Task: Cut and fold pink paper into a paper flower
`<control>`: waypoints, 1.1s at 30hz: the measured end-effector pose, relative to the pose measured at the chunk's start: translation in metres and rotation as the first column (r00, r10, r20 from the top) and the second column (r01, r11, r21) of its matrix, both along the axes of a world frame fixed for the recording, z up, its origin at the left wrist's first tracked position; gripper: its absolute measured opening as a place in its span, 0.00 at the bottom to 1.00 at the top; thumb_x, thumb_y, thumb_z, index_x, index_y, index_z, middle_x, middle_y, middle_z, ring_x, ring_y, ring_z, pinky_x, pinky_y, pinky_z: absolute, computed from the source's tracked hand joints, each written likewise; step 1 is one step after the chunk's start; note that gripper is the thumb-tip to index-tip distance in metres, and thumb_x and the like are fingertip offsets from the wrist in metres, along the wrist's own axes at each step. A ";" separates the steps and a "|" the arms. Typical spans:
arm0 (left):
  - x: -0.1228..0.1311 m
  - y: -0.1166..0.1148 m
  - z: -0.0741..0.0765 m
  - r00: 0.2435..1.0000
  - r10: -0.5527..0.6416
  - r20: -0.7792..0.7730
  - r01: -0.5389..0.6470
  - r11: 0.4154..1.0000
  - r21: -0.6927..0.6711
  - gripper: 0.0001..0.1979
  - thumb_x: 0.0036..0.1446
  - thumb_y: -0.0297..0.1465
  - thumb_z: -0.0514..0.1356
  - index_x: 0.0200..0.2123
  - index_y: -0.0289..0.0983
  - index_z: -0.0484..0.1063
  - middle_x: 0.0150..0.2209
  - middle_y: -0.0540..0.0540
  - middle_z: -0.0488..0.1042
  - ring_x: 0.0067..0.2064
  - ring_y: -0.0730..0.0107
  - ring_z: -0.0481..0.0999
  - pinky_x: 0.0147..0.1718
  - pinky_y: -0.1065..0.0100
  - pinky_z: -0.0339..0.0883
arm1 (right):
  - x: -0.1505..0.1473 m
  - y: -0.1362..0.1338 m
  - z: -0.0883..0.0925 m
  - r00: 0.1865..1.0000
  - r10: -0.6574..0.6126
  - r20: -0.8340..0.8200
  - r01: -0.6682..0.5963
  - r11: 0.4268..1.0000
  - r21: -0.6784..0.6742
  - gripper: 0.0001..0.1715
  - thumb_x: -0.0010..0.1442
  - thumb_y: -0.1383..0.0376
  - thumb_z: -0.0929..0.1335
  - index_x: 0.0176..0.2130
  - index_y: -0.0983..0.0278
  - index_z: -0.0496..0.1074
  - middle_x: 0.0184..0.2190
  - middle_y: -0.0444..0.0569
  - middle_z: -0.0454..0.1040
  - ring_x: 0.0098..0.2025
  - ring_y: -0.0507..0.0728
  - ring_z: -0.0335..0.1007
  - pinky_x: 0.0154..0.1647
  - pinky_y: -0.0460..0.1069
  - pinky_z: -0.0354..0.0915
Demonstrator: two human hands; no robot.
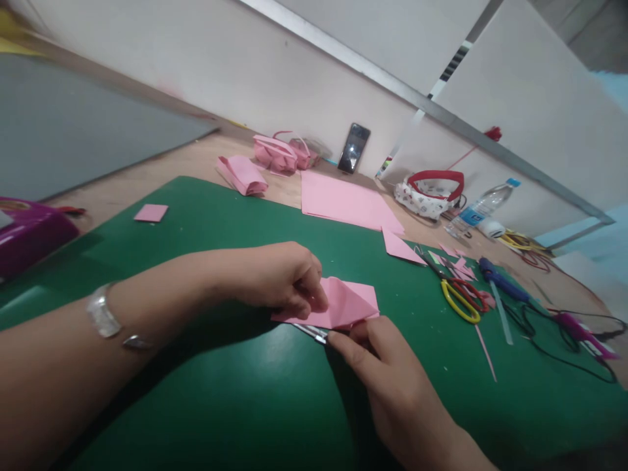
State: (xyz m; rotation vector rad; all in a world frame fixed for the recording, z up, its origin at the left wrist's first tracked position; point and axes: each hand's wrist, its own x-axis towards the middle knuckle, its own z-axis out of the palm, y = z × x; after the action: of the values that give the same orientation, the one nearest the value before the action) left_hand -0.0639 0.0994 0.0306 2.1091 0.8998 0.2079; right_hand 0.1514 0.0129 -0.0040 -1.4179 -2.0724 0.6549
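A folded piece of pink paper (350, 302) lies on the green mat, with a raised crease near its middle. My left hand (289, 281), wearing a silver bracelet (104, 313) at the wrist, is closed with its fingertips on the paper's left part. At the paper's lower right is my right hand (387, 360), thumb and fingers closed around the end of a slim silver tool (311, 332). That tool runs along the near edge, partly under the paper; its exact kind is unclear. Some right fingertips are hidden by the paper.
Scissors (461, 297), paper scraps and a blue glue gun (503, 280) with black cords lie right. Behind are pink sheets (343, 199), folded pink pieces (243, 175), a phone (354, 148), a patterned pouch (422, 201) and a water bottle (481, 209). A purple object (34, 235) stands left.
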 end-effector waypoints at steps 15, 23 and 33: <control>-0.014 -0.002 0.013 0.990 -0.008 -0.140 0.018 0.997 0.072 0.16 0.47 0.25 0.64 0.41 0.43 0.80 0.28 0.54 0.68 0.29 0.74 0.69 0.26 0.75 0.59 | 0.006 0.008 0.009 0.998 -0.046 -0.040 0.037 0.980 -0.196 0.17 0.62 0.55 0.66 0.26 0.62 0.70 0.27 0.46 0.69 0.29 0.54 0.67 0.27 0.47 0.65; -0.011 -0.001 0.010 0.980 0.072 -0.187 -0.066 0.997 0.040 0.24 0.43 0.28 0.67 0.47 0.46 0.78 0.30 0.54 0.72 0.31 0.70 0.72 0.27 0.73 0.60 | 0.003 0.013 0.025 0.997 0.080 0.019 -0.075 0.977 -0.199 0.14 0.62 0.61 0.65 0.31 0.65 0.76 0.30 0.51 0.73 0.33 0.57 0.69 0.28 0.48 0.65; -0.012 0.001 0.006 0.977 0.084 -0.196 -0.076 0.996 0.048 0.24 0.42 0.30 0.67 0.47 0.48 0.77 0.31 0.54 0.75 0.33 0.69 0.73 0.29 0.73 0.60 | 0.015 0.015 0.015 0.915 0.355 0.190 -0.368 0.929 0.041 0.17 0.66 0.63 0.61 0.45 0.65 0.76 0.34 0.53 0.71 0.37 0.58 0.67 0.38 0.51 0.64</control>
State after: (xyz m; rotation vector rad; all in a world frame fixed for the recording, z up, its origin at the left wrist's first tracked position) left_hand -0.0759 0.1006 0.0368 2.1596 1.1074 0.0577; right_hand 0.1663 0.0283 0.0108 -1.0911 -2.5086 0.5990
